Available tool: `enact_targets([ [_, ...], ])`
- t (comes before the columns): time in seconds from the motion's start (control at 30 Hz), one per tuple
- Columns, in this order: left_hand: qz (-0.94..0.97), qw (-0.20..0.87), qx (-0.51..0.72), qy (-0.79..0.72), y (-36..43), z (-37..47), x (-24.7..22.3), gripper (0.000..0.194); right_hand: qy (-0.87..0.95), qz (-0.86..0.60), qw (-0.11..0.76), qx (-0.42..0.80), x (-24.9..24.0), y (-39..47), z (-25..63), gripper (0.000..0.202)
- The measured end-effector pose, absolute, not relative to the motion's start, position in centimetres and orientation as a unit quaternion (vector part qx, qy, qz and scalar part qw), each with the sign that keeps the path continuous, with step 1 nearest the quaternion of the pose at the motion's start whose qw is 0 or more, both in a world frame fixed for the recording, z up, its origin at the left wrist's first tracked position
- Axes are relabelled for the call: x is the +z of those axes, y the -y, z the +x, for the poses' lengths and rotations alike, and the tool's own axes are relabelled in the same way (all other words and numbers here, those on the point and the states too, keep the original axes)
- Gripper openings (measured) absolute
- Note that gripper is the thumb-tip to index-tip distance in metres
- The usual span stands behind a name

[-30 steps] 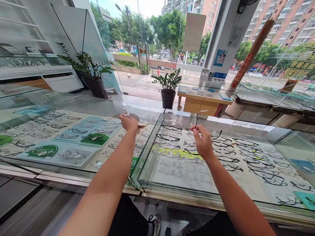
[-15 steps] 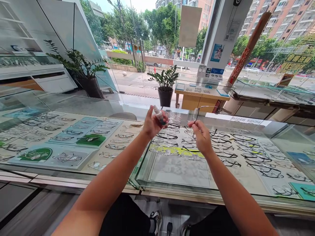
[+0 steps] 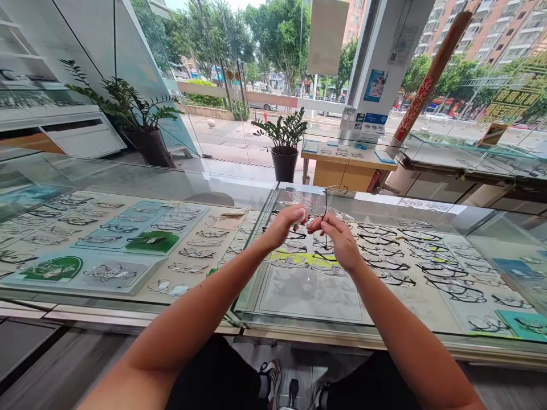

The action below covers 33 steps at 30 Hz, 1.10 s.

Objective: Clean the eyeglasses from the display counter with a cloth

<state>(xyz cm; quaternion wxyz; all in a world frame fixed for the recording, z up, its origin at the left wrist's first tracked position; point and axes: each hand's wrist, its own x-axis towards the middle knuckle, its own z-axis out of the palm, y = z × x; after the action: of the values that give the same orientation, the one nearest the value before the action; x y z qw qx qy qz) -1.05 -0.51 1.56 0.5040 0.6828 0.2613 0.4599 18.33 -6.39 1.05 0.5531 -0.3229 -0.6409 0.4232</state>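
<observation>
My left hand (image 3: 282,225) is closed around a small spray bottle, whose white top (image 3: 302,215) shows at the fingertips; the rest of the bottle is hidden by the hand. Just right of it, my right hand (image 3: 339,239) pinches a thin-framed pair of eyeglasses (image 3: 326,204), held up above the glass counter. The bottle top points toward the glasses, with a small gap between the two hands. Under both hands, rows of eyeglasses (image 3: 382,250) lie inside the glass display case (image 3: 307,326).
More eyeglasses and a green card (image 3: 152,241) lie in the left display case. Beyond the counter stand a potted plant (image 3: 284,165), a wooden table (image 3: 342,173) and a leaning wooden post (image 3: 431,80). A leafy plant (image 3: 149,145) is at the left.
My left hand has moved right with the bottle and turned, hiding the bottle's body. My right hand has shifted slightly left, and the glasses are turned. The view has shifted a little.
</observation>
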Motion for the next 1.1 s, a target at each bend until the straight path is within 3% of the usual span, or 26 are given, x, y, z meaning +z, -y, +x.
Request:
enact_targets([
  [0.37,0.716,0.48,0.425,-0.278,0.7,-1.5,1.9,0.05,0.644,-0.298,0.532,0.462,1.0,6.8,18.2,0.024],
  [0.57,0.78,0.407,0.374,-0.293,1.0,-1.8,2.1,0.052,0.569,-0.309,0.595,0.477,0.9,5.9,18.8,0.023],
  [0.83,0.818,0.407,0.303,-0.272,1.7,-1.4,2.0,0.051,0.527,-0.282,0.619,0.509,1.3,5.9,18.8,0.02],
  [0.97,0.772,0.406,0.371,-0.32,0.6,-2.4,2.3,0.058,0.518,-0.291,0.62,0.513,1.3,6.0,18.9,0.02],
  [1.1,0.636,0.413,0.517,-0.396,-3.1,-4.7,1.9,0.049,0.519,-0.292,0.617,0.515,1.3,6.0,19.0,0.021],
])
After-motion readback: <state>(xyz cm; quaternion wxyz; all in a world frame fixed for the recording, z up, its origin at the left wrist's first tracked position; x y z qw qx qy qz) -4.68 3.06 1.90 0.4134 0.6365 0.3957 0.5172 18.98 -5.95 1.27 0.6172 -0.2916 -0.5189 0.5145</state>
